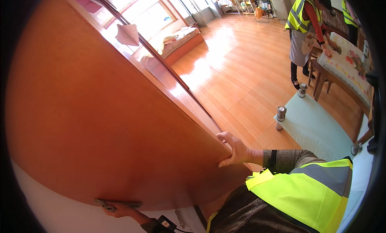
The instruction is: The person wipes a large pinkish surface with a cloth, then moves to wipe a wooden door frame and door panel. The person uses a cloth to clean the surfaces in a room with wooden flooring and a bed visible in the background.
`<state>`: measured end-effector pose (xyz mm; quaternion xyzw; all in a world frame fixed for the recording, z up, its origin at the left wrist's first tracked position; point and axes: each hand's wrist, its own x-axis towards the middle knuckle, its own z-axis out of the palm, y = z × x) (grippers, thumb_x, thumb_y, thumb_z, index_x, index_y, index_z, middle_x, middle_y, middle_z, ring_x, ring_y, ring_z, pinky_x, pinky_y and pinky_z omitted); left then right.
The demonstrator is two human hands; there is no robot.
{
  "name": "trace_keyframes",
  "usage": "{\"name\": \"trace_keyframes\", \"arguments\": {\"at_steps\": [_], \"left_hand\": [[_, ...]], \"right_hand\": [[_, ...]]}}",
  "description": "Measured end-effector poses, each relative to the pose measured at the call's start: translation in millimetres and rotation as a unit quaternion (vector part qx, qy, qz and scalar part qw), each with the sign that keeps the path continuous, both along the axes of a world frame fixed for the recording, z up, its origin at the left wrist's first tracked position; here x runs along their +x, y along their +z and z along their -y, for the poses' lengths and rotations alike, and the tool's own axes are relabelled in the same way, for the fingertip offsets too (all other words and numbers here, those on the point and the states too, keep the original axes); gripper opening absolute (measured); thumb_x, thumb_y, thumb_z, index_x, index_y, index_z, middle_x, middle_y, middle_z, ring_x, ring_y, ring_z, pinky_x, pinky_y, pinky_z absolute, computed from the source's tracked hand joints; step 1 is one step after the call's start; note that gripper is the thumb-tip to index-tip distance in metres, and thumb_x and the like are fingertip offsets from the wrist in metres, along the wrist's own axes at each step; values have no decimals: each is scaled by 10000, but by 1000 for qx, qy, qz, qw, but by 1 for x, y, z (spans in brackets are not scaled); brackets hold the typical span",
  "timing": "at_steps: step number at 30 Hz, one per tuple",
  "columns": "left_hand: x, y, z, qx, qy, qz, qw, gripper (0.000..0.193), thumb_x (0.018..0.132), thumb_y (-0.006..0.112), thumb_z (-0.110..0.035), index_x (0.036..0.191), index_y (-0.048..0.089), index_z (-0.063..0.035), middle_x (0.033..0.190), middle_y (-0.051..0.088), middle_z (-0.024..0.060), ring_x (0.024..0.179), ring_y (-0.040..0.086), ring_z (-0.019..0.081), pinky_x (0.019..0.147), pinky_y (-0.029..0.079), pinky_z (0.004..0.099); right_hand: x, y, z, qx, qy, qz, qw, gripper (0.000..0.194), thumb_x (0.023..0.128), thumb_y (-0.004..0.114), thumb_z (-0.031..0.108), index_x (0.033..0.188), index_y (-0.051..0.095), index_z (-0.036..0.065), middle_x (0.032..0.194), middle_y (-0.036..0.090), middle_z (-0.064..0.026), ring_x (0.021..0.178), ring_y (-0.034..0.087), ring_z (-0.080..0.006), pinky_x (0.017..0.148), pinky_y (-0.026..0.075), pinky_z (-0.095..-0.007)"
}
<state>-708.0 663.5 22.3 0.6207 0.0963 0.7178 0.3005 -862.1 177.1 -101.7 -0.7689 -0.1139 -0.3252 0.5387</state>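
A large, smooth reddish-brown wooden panel [114,112], seemingly part of a piece of furniture, fills the left half of the head view. My right hand [239,150] grips its right edge, the thumb on the broad face and the fingers curled over the side. At the panel's lower rim, my left hand [122,210] holds a grey cloth [105,203] against the wood, and part of the cloth reaches past the fingers. Along the panel's right side runs a narrow glassy surface with a dark frame [178,77]. A pale pink, pointed piece [128,34] sits on that frame.
A frosted glass table [313,124] with metal posts stands to my right. Beyond it, a person in a yellow vest [301,15] leans over a table with a floral cloth [343,56]; another person [349,18] is partly visible. A black box [166,223] with a cable hangs at my left wrist.
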Motion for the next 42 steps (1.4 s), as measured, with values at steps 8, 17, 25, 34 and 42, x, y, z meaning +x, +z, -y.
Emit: {"name": "trace_keyframes", "arguments": {"at_steps": [8,17,25,34,42], "left_hand": [[-28,-55,48,-75,-38,-36,996,357,946,629,-152,1226,567,60,1223,599,196,1063,616,287,910,514,381],[-57,-55,116,-93,-130,-31,987,343,943,613,-114,1238,565,53,1239,585,189,1079,604,288,902,514,383],[-73,-28,144,191,-137,-6,972,382,979,568,-220,1237,557,61,1120,543,162,992,578,293,830,508,401],[-60,8,139,272,-95,69,955,389,1004,532,-251,1200,570,83,1114,585,179,948,602,305,792,515,400],[-33,-10,87,275,-128,79,950,348,950,577,-110,1235,537,85,1168,581,205,1008,593,309,810,509,415]], "right_hand": [[2,-2,0,2,9,-8,1000,995,576,931,402,1345,411,47,1240,471,-179,1152,506,-310,958,473,-386],[4,-4,1,-2,1,-10,1000,1005,572,930,417,1350,409,52,1235,476,-167,1137,515,-299,952,474,-381],[1,-2,2,-12,-6,-15,1000,1001,572,934,399,1344,414,32,1235,471,-165,1120,518,-288,951,469,-372],[1,2,2,-10,1,-5,1000,997,575,933,390,1344,410,31,1222,481,-172,1110,510,-295,956,454,-382],[2,1,2,-11,-2,0,1000,981,577,929,385,1340,415,44,1233,484,-166,1112,513,-298,947,463,-383]]}}
